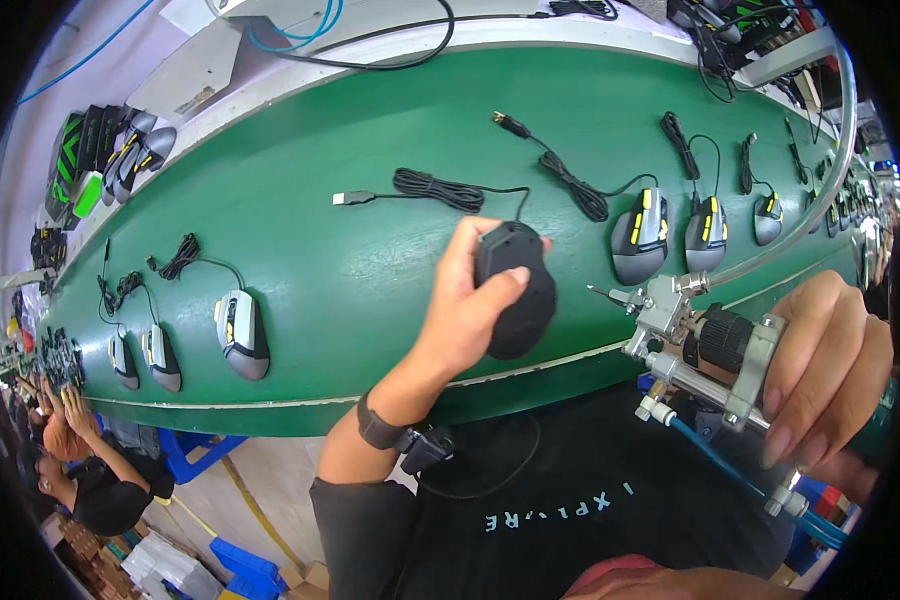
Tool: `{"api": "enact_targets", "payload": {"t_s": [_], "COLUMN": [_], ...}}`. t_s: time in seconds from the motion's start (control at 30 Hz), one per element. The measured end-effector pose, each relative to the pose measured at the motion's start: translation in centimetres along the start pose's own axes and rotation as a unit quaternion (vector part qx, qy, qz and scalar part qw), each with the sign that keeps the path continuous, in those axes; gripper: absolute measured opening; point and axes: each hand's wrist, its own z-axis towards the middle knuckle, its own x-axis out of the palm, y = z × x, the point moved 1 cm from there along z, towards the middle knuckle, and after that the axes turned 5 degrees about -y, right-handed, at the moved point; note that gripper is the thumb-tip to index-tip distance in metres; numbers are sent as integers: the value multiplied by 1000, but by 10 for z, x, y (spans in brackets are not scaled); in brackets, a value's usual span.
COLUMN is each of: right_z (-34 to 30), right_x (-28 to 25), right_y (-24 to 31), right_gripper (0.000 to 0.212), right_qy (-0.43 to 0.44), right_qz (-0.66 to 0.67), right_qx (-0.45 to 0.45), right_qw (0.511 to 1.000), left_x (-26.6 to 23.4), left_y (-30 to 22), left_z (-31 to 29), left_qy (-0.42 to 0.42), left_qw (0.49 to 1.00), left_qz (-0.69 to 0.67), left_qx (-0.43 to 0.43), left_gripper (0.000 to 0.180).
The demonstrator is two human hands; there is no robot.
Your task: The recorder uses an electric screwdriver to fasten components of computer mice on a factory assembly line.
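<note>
My left hand point(460, 305) grips a black computer mouse point(523, 322) turned underside up, with the thumb across its bottom. Its bundled cable point(438, 188) lies on the green belt beyond the hand, ending in a pale USB plug point(352, 198). At the right, my right hand point(828, 370) has its fingers curled around the rear of a silver metal air tool point(715, 340) with a black knurled knob. The tool's thin nozzle point(605, 294) points left toward the mouse, apart from it. Part of the right hand's grip is hidden behind the tool.
Several grey and black mice with yellow buttons, such as one mouse point(640, 237) and another mouse point(242, 335), lie along the green belt point(370, 120). Blue air tubes point(715, 460) hang from the tool. A clear hose point(840, 150) arches overhead. Another person point(110, 490) works at far left.
</note>
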Motion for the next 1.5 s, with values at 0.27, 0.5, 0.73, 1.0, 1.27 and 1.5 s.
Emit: {"api": "enact_targets", "payload": {"t_s": [0.27,0.5,0.73,1.0,1.27,1.5], "right_z": [-6,-3,11,-51,14,24], "right_x": [6,16,12,-29,27,37], "right_y": [-22,-13,-27,-11,-21,-24], "right_gripper": [8,11,6,11,9,11], "right_qy": [-7,-64,32,56,61,70], "right_qz": [-22,-60,-19,104,-26,5], "right_qx": [-90,32,-116,-247,-43,19], "right_qw": [996,996,993,962,997,997], "left_x": [8,7,5,-5,-11,-19], "left_y": [7,4,2,1,-1,-4], "left_z": [-13,-16,-19,-14,-25,-34], "left_qy": [38,51,46,36,47,72], "left_qw": [995,996,998,997,995,996], "left_qz": [-66,-55,-31,33,39,35], "left_qx": [-62,-48,-28,-56,-76,-50], "left_gripper": [33,32,32,36,35,34]}}
